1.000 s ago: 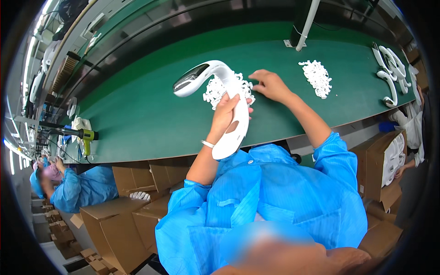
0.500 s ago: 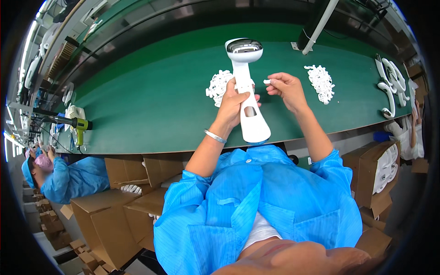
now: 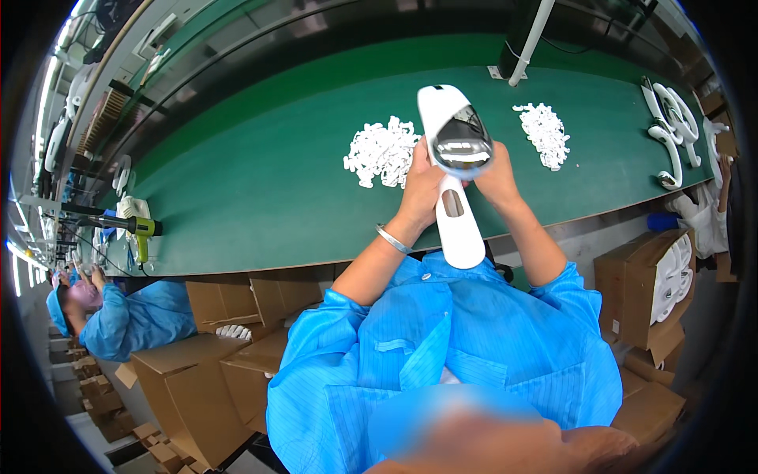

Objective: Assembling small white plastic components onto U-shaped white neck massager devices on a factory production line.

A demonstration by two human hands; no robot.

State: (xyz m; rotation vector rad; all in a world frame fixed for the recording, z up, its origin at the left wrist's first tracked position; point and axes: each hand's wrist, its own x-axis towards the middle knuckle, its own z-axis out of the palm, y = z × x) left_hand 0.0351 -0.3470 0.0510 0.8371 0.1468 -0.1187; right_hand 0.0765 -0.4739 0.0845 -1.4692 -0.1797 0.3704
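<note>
My left hand (image 3: 422, 191) is wrapped round the middle of a white handheld appliance housing (image 3: 463, 241). The housing has a glossy dark rounded window at its upper end and an oval slot in its lower part. That lower end points toward my body. My right hand (image 3: 499, 180) is up against the housing on the right, its fingers hidden behind the rounded head. Whether it still pinches a small white part cannot be seen. A heap of small white plastic parts (image 3: 379, 156) lies just left of the housing. A second, smaller heap of white parts (image 3: 545, 136) lies to the right.
The green worktop (image 3: 260, 197) bears a green-and-black power tool (image 3: 140, 227) on the left and white curved housings (image 3: 671, 142) at the far right. A white post (image 3: 534, 39) rises at the back. Cardboard boxes (image 3: 178, 395) stand below. A co-worker in blue (image 3: 142, 320) is at the left.
The housing has turned, so its dark window now faces right and toward me, and it has come slightly closer. My right hand has moved from beside it to behind its head.
</note>
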